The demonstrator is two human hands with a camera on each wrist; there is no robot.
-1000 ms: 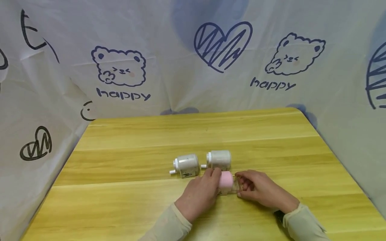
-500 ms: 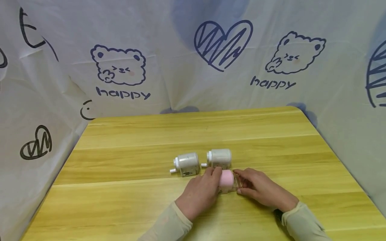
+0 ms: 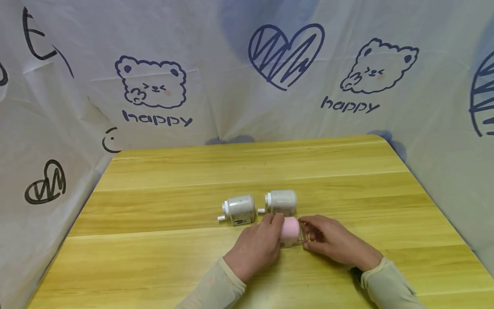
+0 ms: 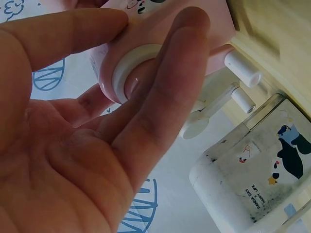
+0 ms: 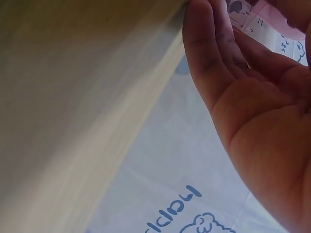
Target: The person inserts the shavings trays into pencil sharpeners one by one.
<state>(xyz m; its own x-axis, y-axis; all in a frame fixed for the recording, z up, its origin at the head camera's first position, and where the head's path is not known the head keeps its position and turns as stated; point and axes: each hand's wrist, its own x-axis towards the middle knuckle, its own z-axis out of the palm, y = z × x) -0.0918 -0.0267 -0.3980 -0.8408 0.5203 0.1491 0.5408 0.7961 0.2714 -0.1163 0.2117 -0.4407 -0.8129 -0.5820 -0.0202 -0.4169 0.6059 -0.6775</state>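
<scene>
My left hand [image 3: 254, 249] grips a pink crank pencil sharpener [image 3: 289, 228] lying on its side on the table. In the left wrist view its thumb and fingers sit around the sharpener's pink body [image 4: 218, 22], and a white crank knob [image 4: 243, 69] sticks out beyond them. From the right, my right hand [image 3: 335, 241] pinches the clear shavings drawer [image 3: 302, 237] between thumb and fingers, partly inside the sharpener's end. Just behind lie two grey-white crank pencil sharpeners, one left [image 3: 241, 210] and one right [image 3: 282, 201], their cranks pointing left.
The wood-grain table [image 3: 154, 257] has its far edge against a white cloth backdrop [image 3: 220, 77] with drawn bears and hearts. Cloth also hangs along both sides. The right-hand grey sharpener is close behind my left fingers.
The clear drawer shows less of its length beyond the pink sharpener, my right fingertips now nearer its body. My left hand keeps its grip, and the grey sharpeners stay put.
</scene>
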